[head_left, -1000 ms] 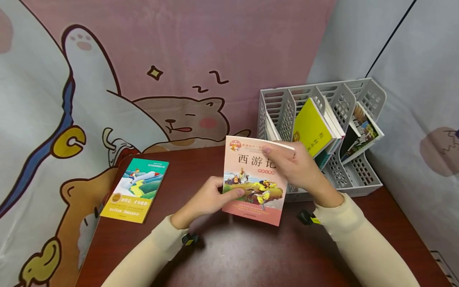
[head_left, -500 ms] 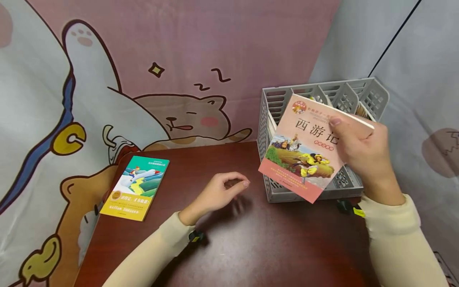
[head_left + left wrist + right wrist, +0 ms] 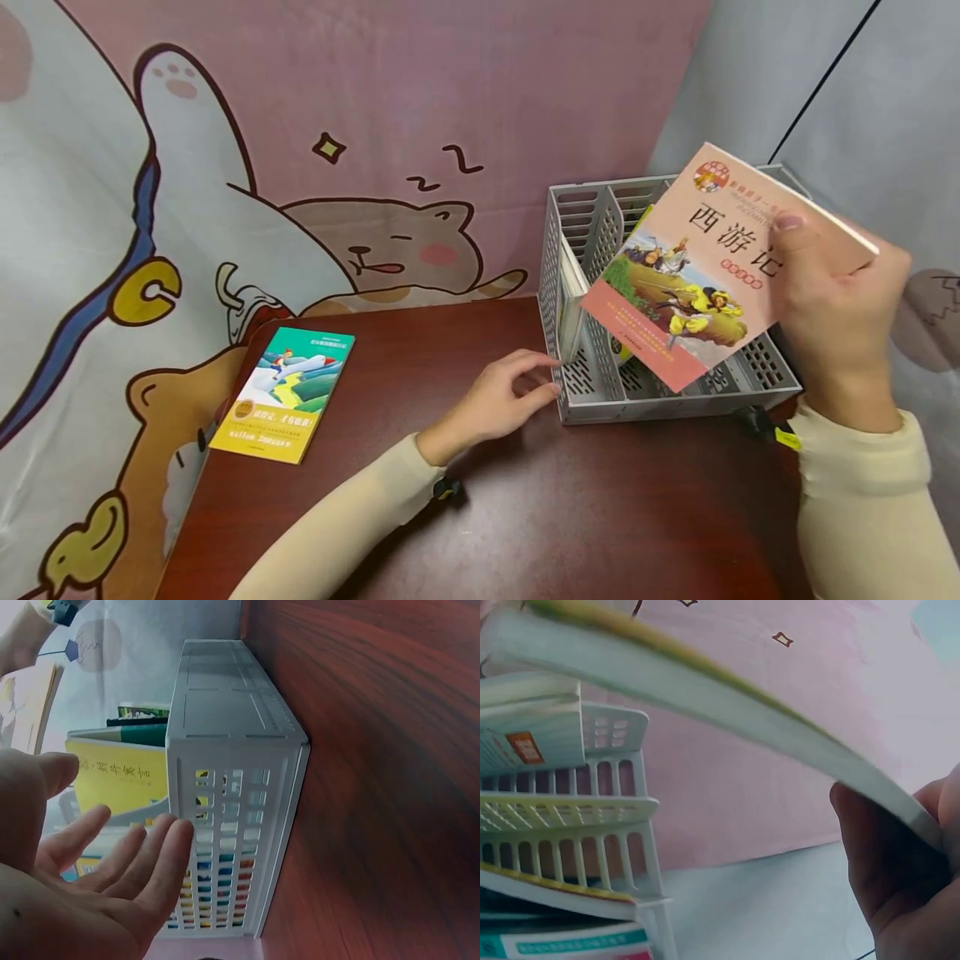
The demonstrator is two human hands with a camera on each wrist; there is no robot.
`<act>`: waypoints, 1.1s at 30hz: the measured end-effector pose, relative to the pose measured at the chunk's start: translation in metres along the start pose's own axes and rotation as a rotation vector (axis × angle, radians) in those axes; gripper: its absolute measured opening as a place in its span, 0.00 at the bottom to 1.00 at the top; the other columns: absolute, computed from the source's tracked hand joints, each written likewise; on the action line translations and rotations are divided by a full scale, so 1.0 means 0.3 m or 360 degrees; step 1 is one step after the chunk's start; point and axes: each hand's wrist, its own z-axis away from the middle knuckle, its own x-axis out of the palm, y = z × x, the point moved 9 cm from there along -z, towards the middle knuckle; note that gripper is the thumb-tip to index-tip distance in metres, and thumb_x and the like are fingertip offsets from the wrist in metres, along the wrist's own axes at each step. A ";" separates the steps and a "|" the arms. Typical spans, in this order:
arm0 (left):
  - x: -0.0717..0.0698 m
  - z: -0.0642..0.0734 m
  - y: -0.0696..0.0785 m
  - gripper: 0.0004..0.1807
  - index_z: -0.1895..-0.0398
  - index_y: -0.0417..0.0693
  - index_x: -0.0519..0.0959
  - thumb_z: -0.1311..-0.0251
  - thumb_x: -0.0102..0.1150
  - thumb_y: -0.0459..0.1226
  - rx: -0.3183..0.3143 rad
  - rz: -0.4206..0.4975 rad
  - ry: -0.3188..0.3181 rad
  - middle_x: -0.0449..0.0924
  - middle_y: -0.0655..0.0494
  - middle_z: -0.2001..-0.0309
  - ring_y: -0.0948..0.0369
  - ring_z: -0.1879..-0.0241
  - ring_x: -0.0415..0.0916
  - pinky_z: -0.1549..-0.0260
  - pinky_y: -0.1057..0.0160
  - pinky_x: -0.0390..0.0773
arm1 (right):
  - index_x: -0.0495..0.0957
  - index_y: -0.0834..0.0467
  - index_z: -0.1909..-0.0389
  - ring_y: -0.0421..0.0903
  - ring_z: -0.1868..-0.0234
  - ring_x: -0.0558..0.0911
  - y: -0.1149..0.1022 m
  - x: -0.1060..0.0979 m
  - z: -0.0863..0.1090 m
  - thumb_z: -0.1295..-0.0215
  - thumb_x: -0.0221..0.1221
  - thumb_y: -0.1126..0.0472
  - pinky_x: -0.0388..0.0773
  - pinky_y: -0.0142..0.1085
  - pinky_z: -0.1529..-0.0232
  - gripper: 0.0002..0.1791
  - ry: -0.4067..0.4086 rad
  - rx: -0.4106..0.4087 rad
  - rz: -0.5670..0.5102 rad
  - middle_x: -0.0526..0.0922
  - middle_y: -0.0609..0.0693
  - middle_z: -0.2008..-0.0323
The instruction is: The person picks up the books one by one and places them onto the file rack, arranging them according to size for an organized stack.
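Observation:
My right hand point(image 3: 843, 312) grips a pink paperback book point(image 3: 637, 325) by its upper right corner, thumb on the front cover. The book is tilted and held over the grey file rack point(image 3: 622, 410), covering much of its right half. In the right wrist view the book's page edge point(image 3: 727, 712) runs across to the fingers. My left hand point(image 3: 506, 400) is beside the rack's left side, fingers loosely bent and holding nothing. In the left wrist view its fingertips overlap the rack's slotted wall point(image 3: 225, 840).
A green and yellow book point(image 3: 285, 392) lies at the left of the dark red table point(image 3: 480, 533). White books point(image 3: 572, 292) stand in the rack's leftmost compartment. A yellow book point(image 3: 124, 772) and others fill further compartments. A cartoon-print cloth point(image 3: 420, 100) hangs behind.
The left hand has let go of the pink book and moved right to the rack. The right hand has carried the book right and upward, over the rack.

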 end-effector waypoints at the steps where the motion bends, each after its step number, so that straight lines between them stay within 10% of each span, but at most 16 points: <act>1: 0.009 -0.004 0.004 0.22 0.31 0.46 0.83 0.24 0.69 0.40 0.0014 -0.0020 -0.0016 0.84 0.49 0.35 0.51 0.46 0.91 0.48 0.57 0.91 | 0.90 0.73 0.52 0.38 0.72 0.93 -0.016 -0.001 -0.002 0.30 0.72 0.65 0.85 0.23 0.71 0.14 0.0014 -0.0052 0.0049 0.96 0.49 0.67; 8: 0.065 -0.026 -0.024 0.30 0.23 0.51 0.78 0.26 0.70 0.44 -0.0105 -0.0105 -0.0113 0.70 0.45 0.20 0.44 0.37 0.86 0.43 0.54 0.90 | 0.92 0.68 0.54 0.33 0.69 0.93 -0.071 -0.012 -0.008 0.25 0.69 0.60 0.84 0.20 0.69 0.13 0.0141 -0.0264 0.0389 0.96 0.44 0.65; 33: 0.098 -0.048 -0.091 0.25 0.33 0.49 0.85 0.30 0.75 0.44 -0.0217 -0.0133 -0.0111 0.70 0.46 0.21 0.48 0.39 0.88 0.40 0.56 0.89 | 0.94 0.59 0.59 0.31 0.65 0.93 -0.047 0.072 -0.004 0.25 0.69 0.57 0.82 0.18 0.71 0.10 0.0201 -0.0356 0.0525 0.96 0.51 0.60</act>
